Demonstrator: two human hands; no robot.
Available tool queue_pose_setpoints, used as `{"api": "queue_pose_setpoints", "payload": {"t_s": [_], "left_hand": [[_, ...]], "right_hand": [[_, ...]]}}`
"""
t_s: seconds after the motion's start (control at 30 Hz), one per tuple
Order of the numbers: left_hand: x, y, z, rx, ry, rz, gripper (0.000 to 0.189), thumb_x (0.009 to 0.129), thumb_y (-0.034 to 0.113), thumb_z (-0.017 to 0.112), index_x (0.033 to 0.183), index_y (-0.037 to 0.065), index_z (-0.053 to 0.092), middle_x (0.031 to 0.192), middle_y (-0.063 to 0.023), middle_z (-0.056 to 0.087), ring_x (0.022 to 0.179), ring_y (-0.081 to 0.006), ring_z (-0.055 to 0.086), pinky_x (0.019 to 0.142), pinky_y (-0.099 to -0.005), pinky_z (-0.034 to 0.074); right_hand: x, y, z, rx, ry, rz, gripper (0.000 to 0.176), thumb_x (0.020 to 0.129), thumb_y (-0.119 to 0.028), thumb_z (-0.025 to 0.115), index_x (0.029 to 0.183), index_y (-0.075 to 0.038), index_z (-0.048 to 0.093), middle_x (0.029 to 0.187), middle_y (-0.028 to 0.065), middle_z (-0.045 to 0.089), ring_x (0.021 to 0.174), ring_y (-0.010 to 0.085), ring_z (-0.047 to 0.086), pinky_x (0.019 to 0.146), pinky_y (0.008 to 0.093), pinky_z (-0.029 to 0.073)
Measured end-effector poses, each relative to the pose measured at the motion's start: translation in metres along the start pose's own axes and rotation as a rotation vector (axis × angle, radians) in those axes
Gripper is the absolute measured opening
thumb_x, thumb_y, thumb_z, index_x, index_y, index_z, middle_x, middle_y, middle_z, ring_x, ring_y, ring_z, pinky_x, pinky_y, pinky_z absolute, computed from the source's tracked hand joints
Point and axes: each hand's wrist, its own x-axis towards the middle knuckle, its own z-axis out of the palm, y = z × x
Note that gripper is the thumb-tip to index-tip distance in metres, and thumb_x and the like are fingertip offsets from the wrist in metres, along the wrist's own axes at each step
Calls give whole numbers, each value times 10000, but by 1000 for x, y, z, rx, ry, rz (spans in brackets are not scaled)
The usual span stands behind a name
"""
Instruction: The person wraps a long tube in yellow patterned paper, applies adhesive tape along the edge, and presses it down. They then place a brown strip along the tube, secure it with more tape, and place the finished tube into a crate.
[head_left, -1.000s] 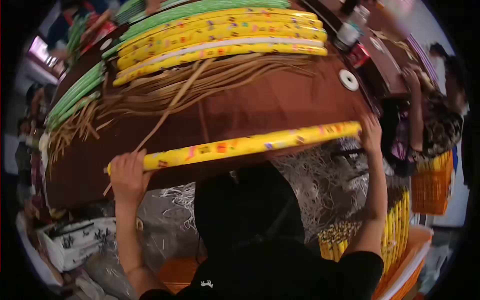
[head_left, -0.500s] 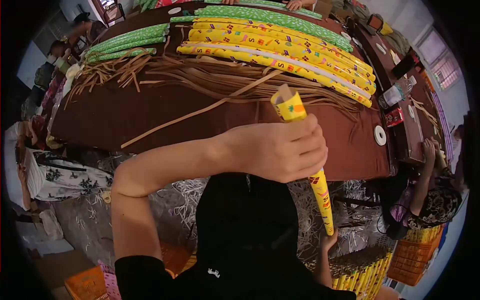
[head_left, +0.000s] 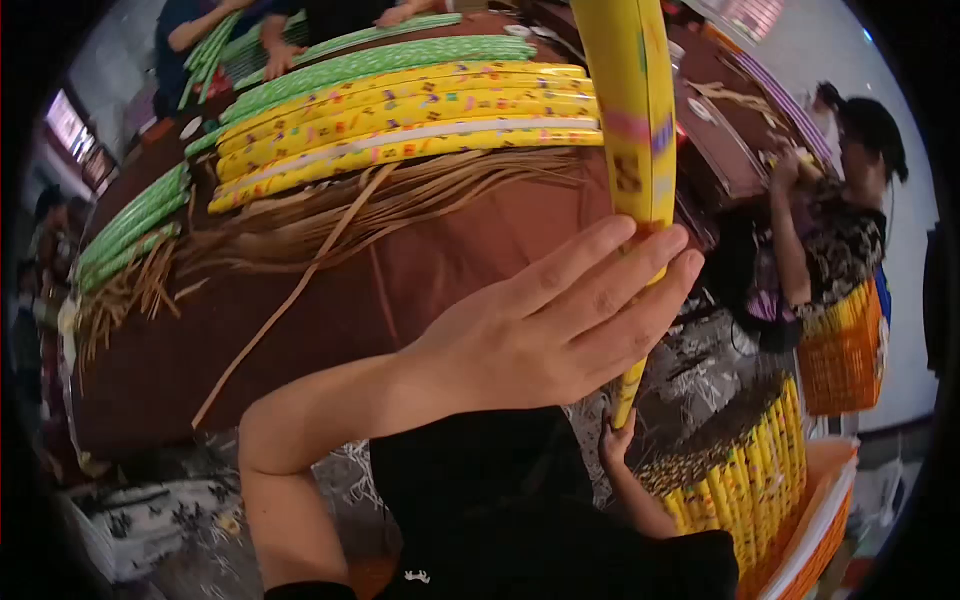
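Note:
A yellow patterned roll of wrapping paper [head_left: 635,130] stands upright in front of me, its top running out of view. My left hand [head_left: 560,310] is closed around its middle, the fingers fairly straight across the near side and the thumb hidden. Lower down, my right hand [head_left: 617,445] grips the bottom end of the same roll. Behind my left hand, the table [head_left: 280,340] has a brown cover. Long brown paper strips [head_left: 300,225] lie across it, and one loose strip [head_left: 270,330] slants toward the near edge.
Yellow rolls [head_left: 400,115] and green rolls [head_left: 380,65] lie along the table's far side. A crate of upright yellow rolls [head_left: 745,480] stands at my lower right, an orange basket [head_left: 840,370] beyond. One co-worker [head_left: 840,220] sits at right; others' hands [head_left: 283,60] work across the table. Shredded paper litters the floor.
My view has turned to the right. The roll has risen through my left hand, its upper end leaving the frame, and the left fingers have straightened. My right hand still holds the bottom end.

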Motion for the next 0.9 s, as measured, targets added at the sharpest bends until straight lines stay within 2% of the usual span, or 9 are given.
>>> {"api": "queue_pose_setpoints", "payload": {"t_s": [0.07, 0.27, 0.47, 0.53, 0.57, 0.63, 0.67, 0.77, 0.9], "left_hand": [[4, 23, 7, -193, -44, 62, 284, 947, 220, 531, 1192, 112, 627, 1319, -12, 562, 1281, -174, 503, 1126, -428, 365], [-25, 59, 30, -424, -270, 358, 293, 928, 200, 513, 1163, 80, 640, 1256, -94, 607, 1245, -220, 525, 1080, -424, 383], [-43, 104, 47, -943, -603, 264, 585, 822, 348, 714, 1354, 177, 543, 1425, -185, 437, 1301, -393, 417, 1066, -509, 357], [-43, 137, 41, -1148, -815, 281, 600, 843, 346, 694, 1382, 155, 511, 1422, -207, 435, 1292, -416, 425, 1071, -524, 345], [-48, 151, 50, -1224, -727, 327, 552, 860, 236, 690, 1368, 106, 515, 1324, -213, 528, 1201, -388, 525, 1010, -472, 425], [-48, 168, 62, -1466, -717, 225, 512, 861, 115, 674, 1347, 64, 522, 1157, -201, 623, 1045, -337, 623, 891, -394, 506], [-41, 178, 64, -1458, -514, 194, 431, 846, 44, 668, 1267, 39, 579, 1001, -161, 661, 918, -310, 652, 782, -362, 532], [-30, 191, 78, -1463, -398, 55, 194, 823, 43, 706, 1003, 19, 639, 944, -119, 646, 847, -300, 636, 750, -365, 520], [-6, 219, 88, -1526, -332, -469, 307, 853, 64, 704, 1133, 10, 591, 998, -109, 655, 898, -258, 643, 802, -346, 515]], "right_hand": [[4, -76, 13, 62, 31, -26, 263, 876, -63, 684, 1079, -15, 523, 849, 84, 527, 770, 175, 496, 719, 301, 443], [6, -143, 22, 511, 213, 223, 272, 935, -126, 660, 1150, -49, 513, 865, 1, 564, 734, 64, 549, 648, 229, 490], [16, -187, -4, 856, 518, 293, 176, 997, -208, 559, 961, -59, 472, 736, 49, 563, 572, 151, 580, 517, 284, 491], [19, -220, -26, 949, 586, 277, 232, 1005, -260, 539, 930, -58, 452, 698, 55, 543, 566, 166, 569, 518, 305, 492], [22, -235, -38, 1044, 653, 321, 250, 1005, -277, 535, 925, -58, 446, 698, 56, 531, 571, 173, 559, 535, 318, 498], [25, -240, -57, 1219, 691, 307, 288, 1005, -320, 527, 913, -63, 433, 740, 61, 507, 628, 186, 544, 605, 351, 514], [25, -242, -65, 1282, 715, 354, 292, 1002, -327, 531, 915, -66, 435, 766, 61, 506, 659, 188, 547, 635, 355, 521], [30, -238, -70, 1370, 758, 418, 295, 993, -339, 546, 916, -75, 438, 806, 58, 504, 708, 192, 550, 702, 367, 538], [54, -215, -75, 1367, 905, 324, 277, 991, -327, 556, 934, -88, 427, 791, 51, 495, 688, 192, 536, 705, 374, 537]]}}
